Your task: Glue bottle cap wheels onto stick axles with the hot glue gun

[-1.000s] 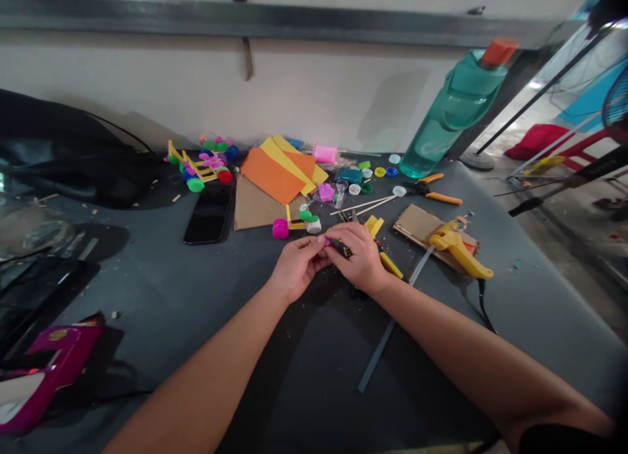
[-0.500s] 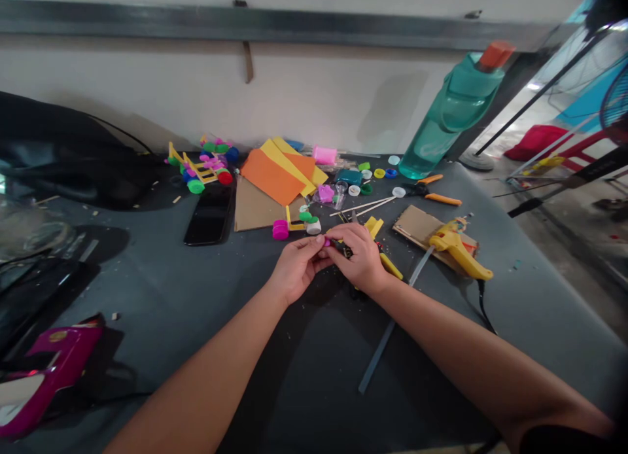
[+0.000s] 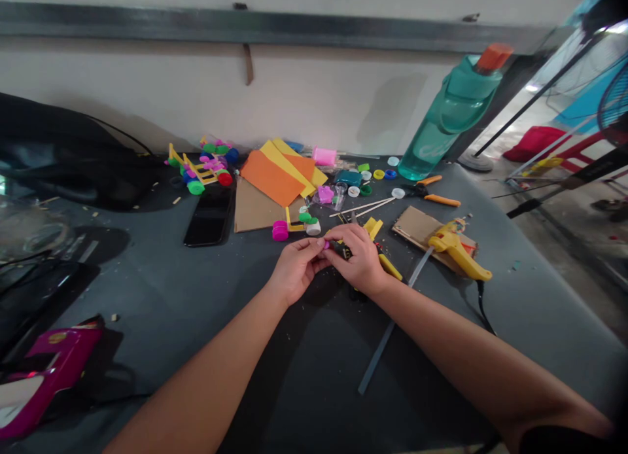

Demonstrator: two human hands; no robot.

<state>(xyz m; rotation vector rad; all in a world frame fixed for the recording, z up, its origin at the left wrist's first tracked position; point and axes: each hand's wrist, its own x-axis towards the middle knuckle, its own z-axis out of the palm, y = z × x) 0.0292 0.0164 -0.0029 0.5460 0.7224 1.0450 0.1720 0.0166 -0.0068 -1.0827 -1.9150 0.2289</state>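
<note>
Both hands meet over the middle of the dark table. My left hand (image 3: 293, 269) is closed, thumb and fingertips pinching a small purple piece (image 3: 326, 244) whose exact kind is too small to tell. My right hand (image 3: 360, 258) is closed with its fingertips at the same purple piece. Under and beside the right hand lie pliers with yellow-and-black handles (image 3: 391, 268), partly hidden by it. Just beyond the left hand stands a little toy car (image 3: 296, 226) with pink and white bottle-cap wheels and a yellow frame.
A yellow glue gun (image 3: 458, 248) rests on cardboard at right, its glue stick (image 3: 377, 358) nearby. Behind are orange and yellow sheets (image 3: 272, 178), bottle caps (image 3: 379, 174), orange-handled pliers (image 3: 441, 199) and a teal bottle (image 3: 444, 120). A phone (image 3: 209, 220) and colourful toy cars (image 3: 206, 171) lie left.
Both hands stay together at nearly the same spot, with only a slight shift of the fingers around the purple piece. Nothing else on the table has visibly moved.
</note>
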